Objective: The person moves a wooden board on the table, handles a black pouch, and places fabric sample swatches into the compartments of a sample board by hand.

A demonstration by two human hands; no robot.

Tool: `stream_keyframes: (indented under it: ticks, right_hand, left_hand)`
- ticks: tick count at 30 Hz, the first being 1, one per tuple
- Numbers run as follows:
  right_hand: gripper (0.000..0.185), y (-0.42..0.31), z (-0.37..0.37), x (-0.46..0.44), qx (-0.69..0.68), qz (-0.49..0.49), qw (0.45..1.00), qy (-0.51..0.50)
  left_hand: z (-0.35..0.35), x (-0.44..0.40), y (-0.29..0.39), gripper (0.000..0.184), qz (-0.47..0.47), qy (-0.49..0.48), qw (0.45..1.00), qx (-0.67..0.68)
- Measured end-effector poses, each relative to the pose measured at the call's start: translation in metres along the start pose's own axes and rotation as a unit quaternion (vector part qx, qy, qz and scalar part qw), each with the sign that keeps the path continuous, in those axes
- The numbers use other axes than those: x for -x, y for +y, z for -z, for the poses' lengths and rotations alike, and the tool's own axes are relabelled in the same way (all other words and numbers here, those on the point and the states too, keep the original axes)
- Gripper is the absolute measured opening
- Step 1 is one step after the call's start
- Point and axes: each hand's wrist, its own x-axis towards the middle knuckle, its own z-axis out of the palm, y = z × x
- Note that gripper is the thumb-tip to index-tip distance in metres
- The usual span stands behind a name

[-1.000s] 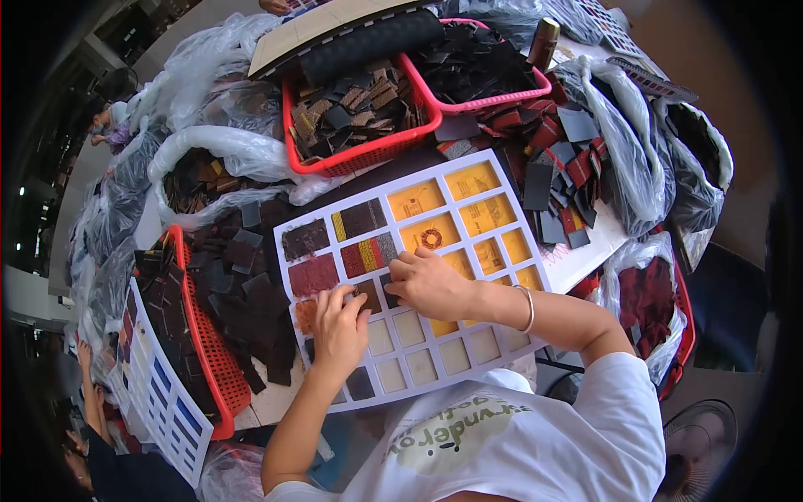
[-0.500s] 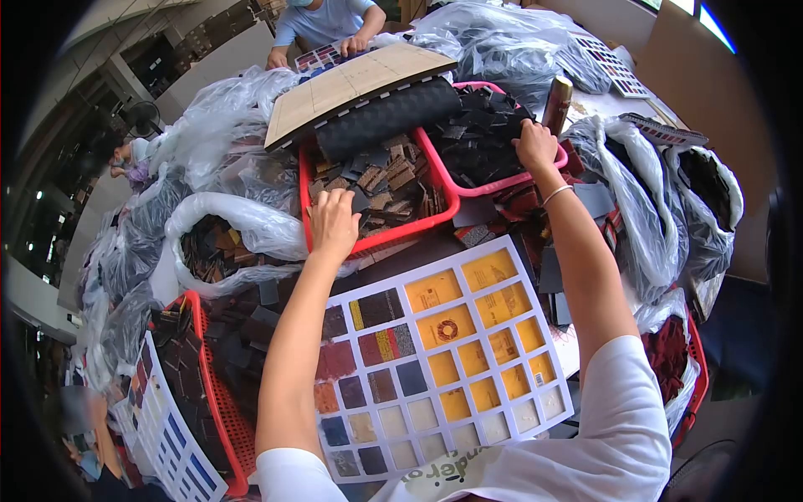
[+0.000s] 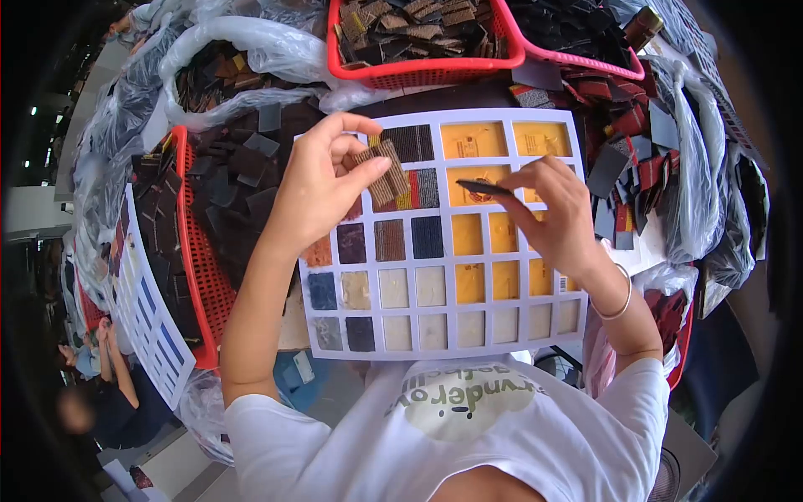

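Between the thumb and fingers of my left hand is a brown striped carpet sample, held above the left part of a white sample board. My right hand pinches a thin dark sample piece, seen nearly edge-on over the board's upper right. The board has rows of square windows; several on the left and centre hold dark, red, brown and blue swatches. Yellow backing shows in the upper right windows, and pale backing in the lower ones. My fingers partly cover some windows.
A red basket of brown pieces and a pink basket of black pieces stand beyond the board. Left are another red basket, a second sample board and an open plastic bag. Loose red and grey pieces lie right.
Both hands have come back from the two baskets to above the board, each now with a sample piece. The view has tilted down, so the baskets sit higher in it.
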Motion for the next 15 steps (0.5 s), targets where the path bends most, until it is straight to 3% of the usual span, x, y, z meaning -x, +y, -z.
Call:
stream_keyframes:
  ticks: [3,6,9,13,15]
  right_hand:
    - [0.018,-0.051,-0.035,0.047,0.014,0.124,0.992,0.022]
    - [0.017,-0.080,-0.064,0.074,0.061,0.173,0.982,0.035]
    - [0.017,-0.092,-0.085,0.086,0.101,0.183,0.978,-0.002]
    - [0.021,-0.106,-0.090,0.096,0.102,0.125,0.983,-0.083]
    - [0.025,-0.107,-0.088,0.095,0.094,0.112,0.988,-0.049]
  left_hand:
    - [-0.008,0.080,-0.035,0.022,0.075,-0.061,0.995,0.006]
    - [-0.030,0.117,-0.066,0.018,0.124,-0.039,0.988,0.086]
    - [-0.047,0.120,-0.082,0.019,0.020,-0.001,0.999,-0.033]
    - [-0.056,0.126,-0.077,0.025,-0.082,0.056,0.980,-0.173]
    - [-0.055,0.139,-0.078,0.027,-0.132,0.083,0.959,-0.235]
